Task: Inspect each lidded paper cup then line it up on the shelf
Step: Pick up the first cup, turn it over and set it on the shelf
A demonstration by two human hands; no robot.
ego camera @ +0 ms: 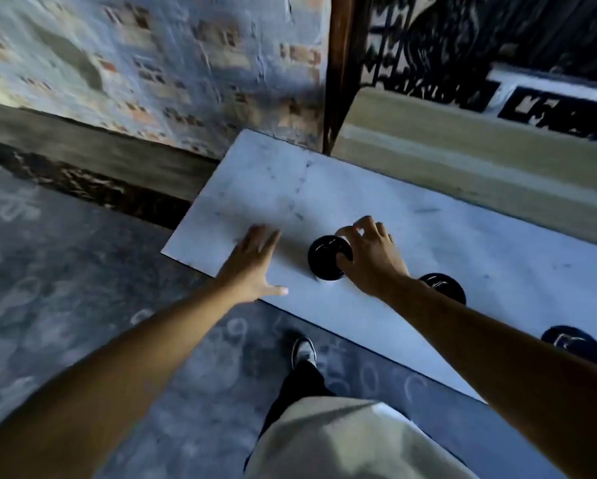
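Three black-lidded cups showing on the white marble shelf (411,216), strung along its near edge in a rough row running from the middle toward the right. Judging from that, already lined up: the middle cup (445,286), half hidden behind the right forearm, and the far-right cup (573,344), partly cut off by the same arm. Being set down or adjusted now: the leftmost cup (328,257), standing upright on the shelf near its front edge.

Curling over that cup's right side, the right hand (371,257), thumb resting on the lid and fingertips (345,233) reaching round the far rim; looking like a light hold on the lid, though hard to say whether clamping or letting go. Spreading flat and open, the left hand (252,264), holding nothing, hovering or resting on the shelf's left corner, apart from the cup.

Remaining, as far as can be told: plenty of bare shelf to the left and behind; no further cups waiting anywhere in view, so hard to judge how many are left.

Looking glossy and dark, each lid, with a faint raised pattern catching light; paper walls barely showing from this steep angle, blurred besides.
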